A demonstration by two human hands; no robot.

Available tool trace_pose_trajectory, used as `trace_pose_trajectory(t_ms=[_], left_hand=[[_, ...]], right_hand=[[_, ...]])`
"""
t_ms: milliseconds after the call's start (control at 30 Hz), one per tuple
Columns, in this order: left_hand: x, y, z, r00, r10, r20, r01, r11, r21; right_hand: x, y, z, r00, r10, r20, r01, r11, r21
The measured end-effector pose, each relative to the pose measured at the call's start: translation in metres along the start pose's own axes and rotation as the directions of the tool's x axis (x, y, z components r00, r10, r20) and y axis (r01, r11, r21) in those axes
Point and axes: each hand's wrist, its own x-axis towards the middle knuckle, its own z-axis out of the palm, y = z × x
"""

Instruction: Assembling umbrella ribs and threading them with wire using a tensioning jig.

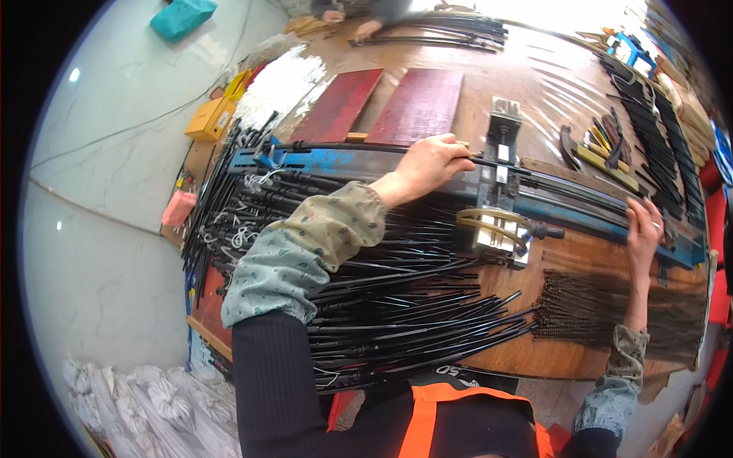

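Note:
My left hand is closed in a pinch around a thin black rod, just left of a metal clamping fixture. That rod lies along a long blue metal rail and leads toward the fixture. At the rail's right part, my right hand has its fingers bent and pinched at the end of a thin dark rod; the exact grip is partly hidden. On the near side of the rail, the fixture carries a pale metal block with yellowish tubes.
Many black rods are heaped in front of the rail, beside a bundle of thin dark springs or coiled rods. Two dark red boards, white pieces and hand tools lie behind. Another person's hand is across the table.

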Motion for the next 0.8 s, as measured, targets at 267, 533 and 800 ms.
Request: trace_pose_trajectory(t_ms=[267,533,800], left_hand=[[0.010,0.011,0.002,0.949,-0.240,0.204,0.170,0.936,0.308],[0.008,0.010,0.013,0.965,-0.195,0.175,0.124,0.930,0.347],[0.007,-0.006,0.020,0.992,0.076,0.096,-0.105,0.928,0.357]], right_hand=[[-0.013,-0.118,-0.018,0.998,-0.060,0.029,0.054,0.981,0.188],[-0.015,-0.155,0.008,0.990,-0.053,0.131,-0.032,0.818,0.574],[-0.002,-0.133,0.021,0.931,-0.093,0.353,-0.153,0.777,0.610]])
